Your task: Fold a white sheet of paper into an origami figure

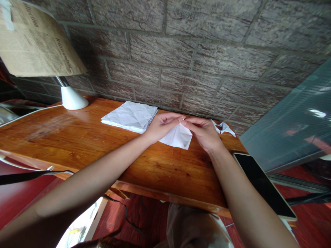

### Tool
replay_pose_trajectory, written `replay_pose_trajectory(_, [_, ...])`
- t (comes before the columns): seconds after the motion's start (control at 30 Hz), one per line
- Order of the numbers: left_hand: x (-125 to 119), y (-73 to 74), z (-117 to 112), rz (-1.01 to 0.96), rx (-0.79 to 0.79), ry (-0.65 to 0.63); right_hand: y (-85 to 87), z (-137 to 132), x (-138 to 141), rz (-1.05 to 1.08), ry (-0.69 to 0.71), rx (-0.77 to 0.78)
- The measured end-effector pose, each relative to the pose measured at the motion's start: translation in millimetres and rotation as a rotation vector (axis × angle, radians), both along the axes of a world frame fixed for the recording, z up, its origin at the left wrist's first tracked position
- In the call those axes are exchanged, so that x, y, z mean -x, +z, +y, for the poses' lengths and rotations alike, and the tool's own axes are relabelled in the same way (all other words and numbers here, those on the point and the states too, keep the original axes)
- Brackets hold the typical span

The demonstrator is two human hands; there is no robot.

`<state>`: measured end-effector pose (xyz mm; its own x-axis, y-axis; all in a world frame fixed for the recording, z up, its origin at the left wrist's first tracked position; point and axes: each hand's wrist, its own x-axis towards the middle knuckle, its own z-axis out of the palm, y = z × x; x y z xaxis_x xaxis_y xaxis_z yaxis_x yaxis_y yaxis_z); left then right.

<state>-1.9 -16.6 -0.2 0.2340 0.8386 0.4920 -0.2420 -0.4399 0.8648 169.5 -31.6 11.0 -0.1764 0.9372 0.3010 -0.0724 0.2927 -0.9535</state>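
Observation:
A small white sheet of paper (177, 137) with creases fanning down from its top is held between my two hands over the wooden table. My left hand (163, 125) pinches its upper edge between thumb and fingers. Close beside it, my right hand (203, 131) grips the same top corner, its thumb near the left thumb. The lower part of the paper hangs down, spread out. Just left of my left hand lies a stack of creased white paper (130, 115). Beyond my right hand sits a folded white paper piece (224, 128), partly hidden by that hand.
A lamp (74, 98) with a newsprint shade stands at the table's back left. A dark-screened tablet (263, 184) lies by the right edge, next to my right forearm. The brick wall (165, 55) rises behind the wooden table (165, 172). A ribbed translucent panel (292, 113) is at right.

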Motion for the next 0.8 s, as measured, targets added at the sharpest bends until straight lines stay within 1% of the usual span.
replay_pose_trajectory(0.1, [1.8, 2.0, 0.9, 0.003, 0.02, -0.032, 1.1, -1.1, -0.1, -0.025, -0.021, -0.014])
replay_pose_trajectory(0.23, [3.1, 3.9, 0.9, 0.024, 0.035, -0.024, 0.9, -1.3, -0.8, -0.038, -0.026, -0.023])
replay_pose_trajectory(0.47, [3.3, 3.1, 2.1, 0.031, 0.03, -0.032, 1.1, -1.1, -1.0, -0.053, -0.022, -0.036])
replay_pose_trajectory(0.8, [5.0, 2.6, 4.6, 0.066, -0.075, -0.038, 1.9, -2.4, 0.4, -0.053, -0.026, -0.051])
